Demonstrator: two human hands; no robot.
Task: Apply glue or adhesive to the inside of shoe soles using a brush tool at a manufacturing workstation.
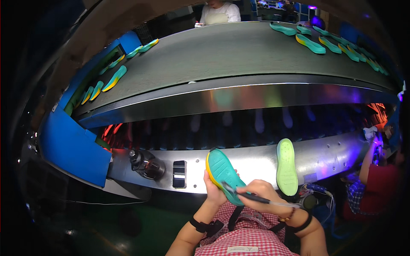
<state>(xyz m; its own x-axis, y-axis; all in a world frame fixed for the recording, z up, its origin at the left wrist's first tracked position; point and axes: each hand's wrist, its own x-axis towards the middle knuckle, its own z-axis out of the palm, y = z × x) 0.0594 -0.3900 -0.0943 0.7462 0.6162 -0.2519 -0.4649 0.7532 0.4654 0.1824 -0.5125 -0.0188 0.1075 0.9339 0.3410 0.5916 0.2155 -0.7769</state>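
Note:
A teal shoe sole (223, 168) with a yellow edge is tilted in my left hand (215, 193), whose fingers wrap round it from beneath. Its grooved inner face points up. My right hand (262, 190) grips a dark-handled brush (255, 198) like a pen. The brush tip lies against the sole near its lower end and partly covers it. On the metal ledge to the right of my hands rests a pale green shoe sole (286, 166), face up and touched by neither hand.
A dark conveyor belt (205, 55) carries teal soles (311, 44) at right and more soles (114, 78) at left. A dark bottle (147, 165) stands on the metal ledge (252, 155). A co-worker (220, 13) is across the belt; another person's arm (368, 158) is at right.

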